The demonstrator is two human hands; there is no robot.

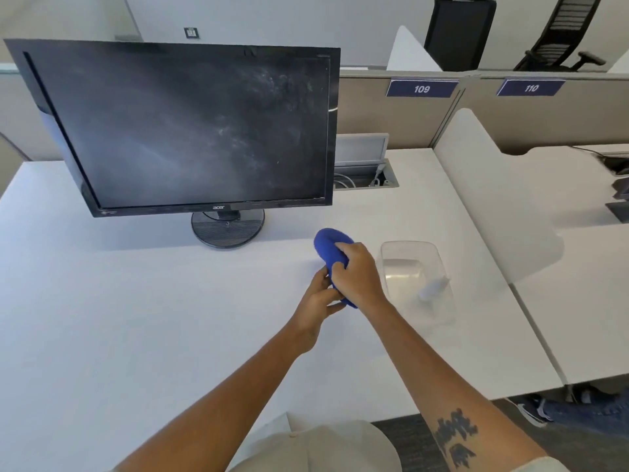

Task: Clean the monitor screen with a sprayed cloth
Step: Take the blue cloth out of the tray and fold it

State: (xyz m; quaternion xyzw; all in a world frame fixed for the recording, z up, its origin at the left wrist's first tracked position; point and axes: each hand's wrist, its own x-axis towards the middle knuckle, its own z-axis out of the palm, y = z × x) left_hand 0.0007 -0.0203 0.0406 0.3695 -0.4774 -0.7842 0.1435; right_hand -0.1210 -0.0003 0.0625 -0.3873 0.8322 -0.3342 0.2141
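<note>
A black monitor [190,127] stands on the white desk [136,318], its dark screen smeared and dusty, mostly on the right half. A bunched blue cloth [332,247] is held above the desk in front of the monitor's right corner. My right hand [357,272] grips the cloth from the right and top. My left hand [320,294] pinches its lower end from the left. A small white spray bottle [434,287] lies inside a clear plastic tray [412,248] just right of my hands.
The monitor's round base [227,229] rests behind my hands. An open cable hatch [366,177] sits at the back of the desk. Low partitions labelled 109 and 110 run behind, with a white divider [483,185] on the right and office chairs beyond.
</note>
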